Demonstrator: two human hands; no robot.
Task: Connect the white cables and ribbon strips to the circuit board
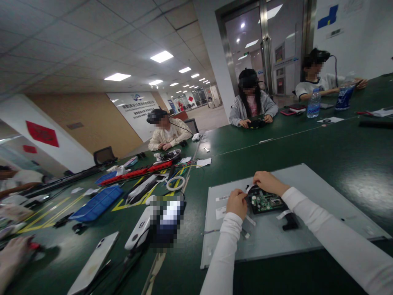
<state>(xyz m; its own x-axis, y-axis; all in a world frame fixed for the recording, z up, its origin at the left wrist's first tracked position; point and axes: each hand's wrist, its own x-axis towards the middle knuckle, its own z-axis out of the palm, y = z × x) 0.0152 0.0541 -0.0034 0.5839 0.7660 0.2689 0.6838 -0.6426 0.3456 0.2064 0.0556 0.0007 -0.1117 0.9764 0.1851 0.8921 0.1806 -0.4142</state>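
A grey flat panel (310,186) lies on the table in front of me. On it sits a green circuit board (268,200) in a black frame. My left hand (237,203) is closed at the board's left corner, its fingertips pinched on a thin white strip (252,189). My right hand (267,183) reaches over the board's far edge, fingers curled down onto the other end of that strip. The exact grip is partly hidden by the fingers. Right of the board, a black piece with white tape (290,221) rests on the panel.
Left of the panel lie a lit phone (168,221), a white power bank (139,227) and a white phone (93,262). Farther left are a blue tray (95,203) and cables. Another person's hand (15,260) shows at the left edge. Several people sit around the table.
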